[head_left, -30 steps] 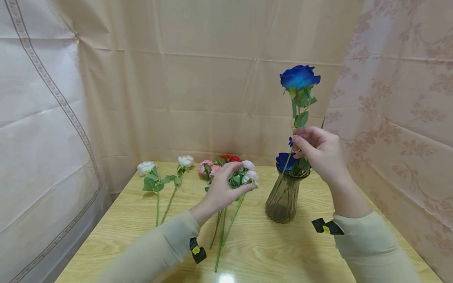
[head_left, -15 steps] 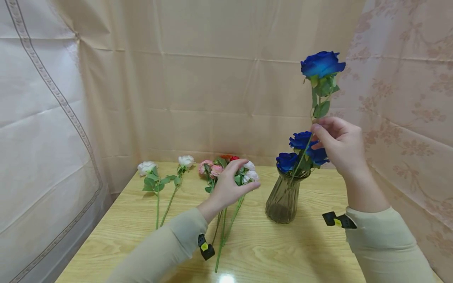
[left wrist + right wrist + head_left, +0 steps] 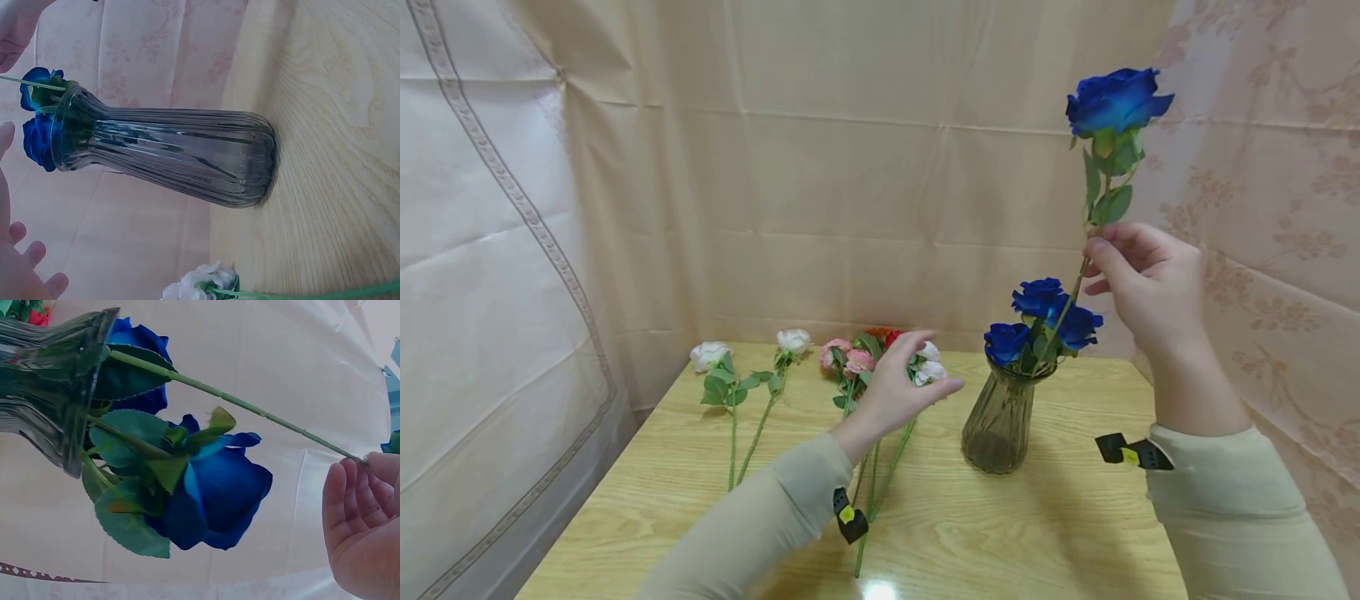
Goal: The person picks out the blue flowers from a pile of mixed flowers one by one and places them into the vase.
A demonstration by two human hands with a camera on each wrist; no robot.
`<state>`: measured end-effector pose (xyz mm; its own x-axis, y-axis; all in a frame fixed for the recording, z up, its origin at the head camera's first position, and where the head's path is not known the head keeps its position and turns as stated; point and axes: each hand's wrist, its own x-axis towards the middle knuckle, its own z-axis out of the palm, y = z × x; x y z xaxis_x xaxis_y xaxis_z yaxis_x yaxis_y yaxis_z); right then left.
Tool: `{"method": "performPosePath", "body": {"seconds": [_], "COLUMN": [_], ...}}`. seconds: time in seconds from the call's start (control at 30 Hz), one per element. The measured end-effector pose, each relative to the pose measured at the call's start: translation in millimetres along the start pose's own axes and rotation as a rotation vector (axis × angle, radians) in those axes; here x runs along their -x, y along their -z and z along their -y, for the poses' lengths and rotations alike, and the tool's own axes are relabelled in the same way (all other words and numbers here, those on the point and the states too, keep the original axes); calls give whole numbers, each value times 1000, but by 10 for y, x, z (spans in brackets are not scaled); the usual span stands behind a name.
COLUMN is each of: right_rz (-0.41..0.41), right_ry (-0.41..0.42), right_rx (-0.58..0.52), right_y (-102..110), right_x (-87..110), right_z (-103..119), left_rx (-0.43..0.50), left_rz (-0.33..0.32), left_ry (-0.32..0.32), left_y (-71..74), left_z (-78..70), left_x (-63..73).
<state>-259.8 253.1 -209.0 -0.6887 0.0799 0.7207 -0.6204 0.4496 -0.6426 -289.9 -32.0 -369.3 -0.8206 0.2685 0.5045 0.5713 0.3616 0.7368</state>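
My right hand (image 3: 1157,283) pinches the stem of a tall blue rose (image 3: 1116,104) between thumb and fingertips, above and right of the vase. In the right wrist view that stem (image 3: 250,409) slants from the fingertips to the vase mouth. The ribbed, smoky glass vase (image 3: 997,425) stands upright with several blue roses; one blue rose (image 3: 219,494) leans out over its rim. To the vase's left, my left hand (image 3: 898,383) hovers with thumb and fingers spread and nothing between them. It partly covers the mixed flowers behind it.
Two white roses (image 3: 793,340) lie on the left of the wooden table (image 3: 970,533). Pink flowers (image 3: 859,361), red ones (image 3: 892,337) and white ones (image 3: 929,367) lie mid-table, stems toward the front. A beige curtain (image 3: 850,167) hangs behind, a patterned cloth (image 3: 1270,250) at the right.
The right hand has moved up and to the right with the blue rose, uncovering the other blue roses in the vase. My left hand has drifted slightly right toward the vase.
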Motion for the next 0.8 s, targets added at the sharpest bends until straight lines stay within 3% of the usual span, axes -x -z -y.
{"method": "performPosePath", "body": {"seconds": [0.2, 0.8], "right_rz": [-10, 22], "right_ry": [7, -2], "right_rx": [-9, -2], "right_y": [6, -92], "right_x": [-51, 16], "right_z": [34, 15], "left_rx": [-16, -15], "left_rz": [-8, -4], "left_ry": [-38, -28], "left_y": [-50, -139], "left_z": [-46, -184], "left_x": [-58, -115]}}
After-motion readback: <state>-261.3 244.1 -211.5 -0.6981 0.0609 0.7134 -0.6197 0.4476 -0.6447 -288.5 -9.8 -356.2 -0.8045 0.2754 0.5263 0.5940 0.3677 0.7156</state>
